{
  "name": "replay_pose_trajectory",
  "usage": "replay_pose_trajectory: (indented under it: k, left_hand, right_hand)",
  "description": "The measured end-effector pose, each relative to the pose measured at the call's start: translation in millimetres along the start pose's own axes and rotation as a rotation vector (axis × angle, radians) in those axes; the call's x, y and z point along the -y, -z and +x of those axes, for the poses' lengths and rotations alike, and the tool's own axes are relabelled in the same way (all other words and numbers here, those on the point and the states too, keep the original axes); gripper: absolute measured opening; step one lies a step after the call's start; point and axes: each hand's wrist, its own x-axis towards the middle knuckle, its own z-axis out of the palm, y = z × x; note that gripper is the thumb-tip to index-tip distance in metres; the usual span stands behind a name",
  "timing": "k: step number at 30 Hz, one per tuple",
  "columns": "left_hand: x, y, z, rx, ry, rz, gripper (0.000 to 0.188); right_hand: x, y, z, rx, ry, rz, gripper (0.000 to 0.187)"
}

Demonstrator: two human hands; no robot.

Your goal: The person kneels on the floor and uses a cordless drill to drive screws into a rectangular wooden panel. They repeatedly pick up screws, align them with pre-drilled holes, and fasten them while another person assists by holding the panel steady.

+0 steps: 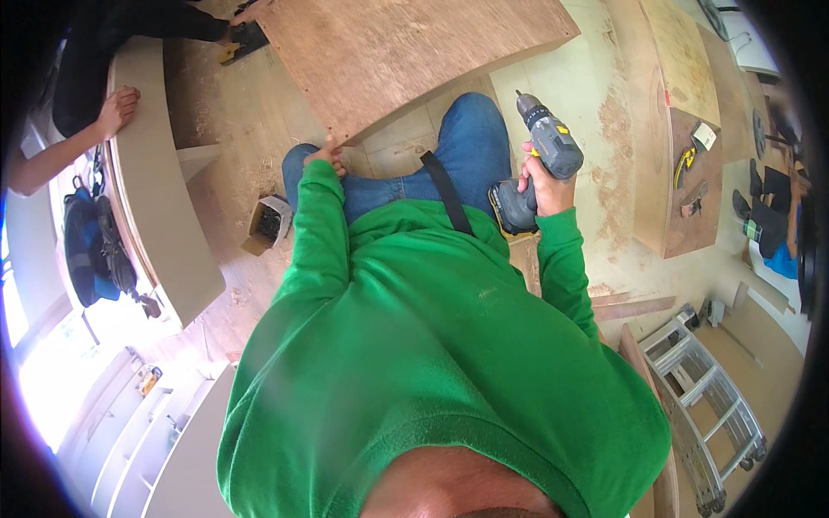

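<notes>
My right hand (549,188) is closed round the grip of a cordless drill (553,142), dark grey with yellow accents. Its chuck points up and away, beside my right knee; whether a bit sits in it is too small to tell. In front of me stands a large plywood box (414,52), its near corner between my knees. At that corner is my left hand (328,157), index finger stretched up against the wood and the other fingers curled. Anything small between those fingers is hidden.
An open carton (266,223) of dark small pieces, likely screws, sits left of my leg. Another person's hand (119,110) rests on a pale panel (164,173). At right stand a second wooden box (682,173) with tools and a folded aluminium ladder (704,388). Sawdust covers the floor.
</notes>
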Motion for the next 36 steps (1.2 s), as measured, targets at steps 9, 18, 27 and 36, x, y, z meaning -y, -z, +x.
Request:
replay_pose_trajectory:
  k: [9,18,27,36]
  left_hand:
    - [-63.2,0.6,54.5,-0.102,-0.316,0.887,0.086]
    - [-55.5,-0.8,105.2,-0.159,-0.339,0.951,0.084]
    - [7.5,-19.5,37.9,-0.203,-0.099,0.355,0.065]
    - [29.2,-31.4,45.6,-0.236,-0.007,-0.165,0.046]
  right_hand:
    - [0.3,-8.4,-1.4,-0.028,-0.054,0.011,0.021]
    - [-8.2,19.5,-12.4,-0.14,-0.082,0.237,0.015]
    - [-45.9,101.0,34.6,-0.273,-0.215,0.439,0.02]
    - [-31.7,152.3,302.3,-0.446,0.065,-0.097,0.026]
